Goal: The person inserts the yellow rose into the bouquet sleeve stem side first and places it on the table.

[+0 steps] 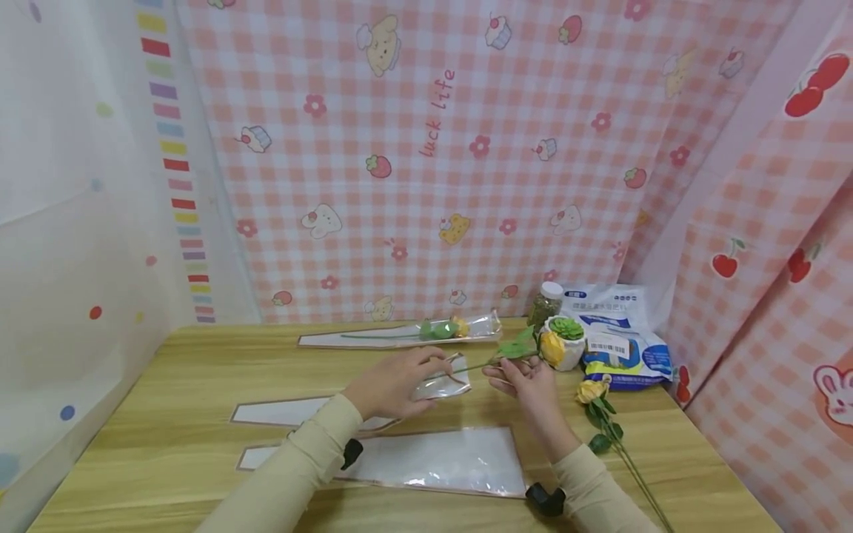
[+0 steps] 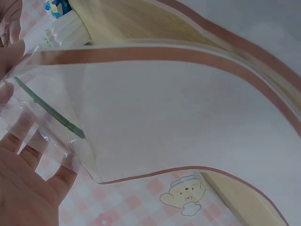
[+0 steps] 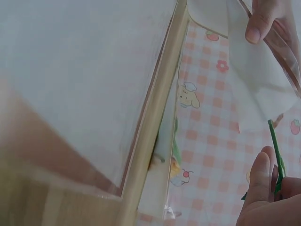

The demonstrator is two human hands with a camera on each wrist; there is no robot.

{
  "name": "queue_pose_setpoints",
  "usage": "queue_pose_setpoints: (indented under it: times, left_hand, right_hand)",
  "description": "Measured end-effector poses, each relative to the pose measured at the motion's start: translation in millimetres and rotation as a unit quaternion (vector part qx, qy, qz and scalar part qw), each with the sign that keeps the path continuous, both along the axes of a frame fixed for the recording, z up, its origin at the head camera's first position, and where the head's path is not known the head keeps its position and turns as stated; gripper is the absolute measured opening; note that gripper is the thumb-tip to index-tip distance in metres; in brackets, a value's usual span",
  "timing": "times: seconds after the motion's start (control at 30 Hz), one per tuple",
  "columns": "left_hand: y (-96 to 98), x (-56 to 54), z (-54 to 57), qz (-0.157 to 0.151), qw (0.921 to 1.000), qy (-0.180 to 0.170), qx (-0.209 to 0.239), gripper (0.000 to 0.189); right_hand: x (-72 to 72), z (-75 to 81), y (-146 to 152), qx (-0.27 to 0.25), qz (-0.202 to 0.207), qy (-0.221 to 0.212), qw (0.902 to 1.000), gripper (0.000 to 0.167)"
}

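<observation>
My left hand (image 1: 400, 381) grips a tapered flower sleeve (image 2: 155, 113), white with a brown border and a clear film, near its wide mouth. In my right hand (image 1: 529, 389) a yellow rose (image 1: 552, 348) is pinched by its green stem just below the leaves (image 1: 518, 345). The rose lies nearly level, bloom to the right. Its stem (image 2: 49, 108) reaches into the sleeve's mouth and shows through the film in the left wrist view. The right wrist view has the right fingers (image 3: 260, 176) around the stem, below the bent sleeve.
A sleeve holding a yellow rose (image 1: 443, 329) lies at the back. Another flat sleeve (image 1: 440, 459) lies in front. At right are a lidded jar (image 1: 546, 302), a white succulent pot (image 1: 569, 357), a blue-and-white bag (image 1: 626, 355) and a loose yellow rose (image 1: 591, 391). Printed cloth hangs behind.
</observation>
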State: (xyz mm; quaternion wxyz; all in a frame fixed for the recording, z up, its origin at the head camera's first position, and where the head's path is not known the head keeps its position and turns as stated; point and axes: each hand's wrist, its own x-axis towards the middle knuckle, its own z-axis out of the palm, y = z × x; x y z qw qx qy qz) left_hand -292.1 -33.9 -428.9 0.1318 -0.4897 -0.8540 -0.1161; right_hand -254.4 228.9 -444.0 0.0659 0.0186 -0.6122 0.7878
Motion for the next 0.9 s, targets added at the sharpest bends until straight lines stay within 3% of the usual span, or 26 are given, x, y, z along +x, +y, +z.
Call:
queue_pose_setpoints:
  times: [0.27,0.9]
  left_hand:
    - [0.7,2.4,2.7,0.006,0.9999,-0.004,-0.008,0.049]
    - [6.7,2.5,4.5,0.007,0.9999,-0.011,-0.003,0.049]
  right_hand:
    - [2.1,-2.1,-7.8,0.005,-0.002,-0.031,0.9995,0.028]
    - [2.6,-9.5,-18.2,-0.014,-0.012,-0.047,0.9987,0.017]
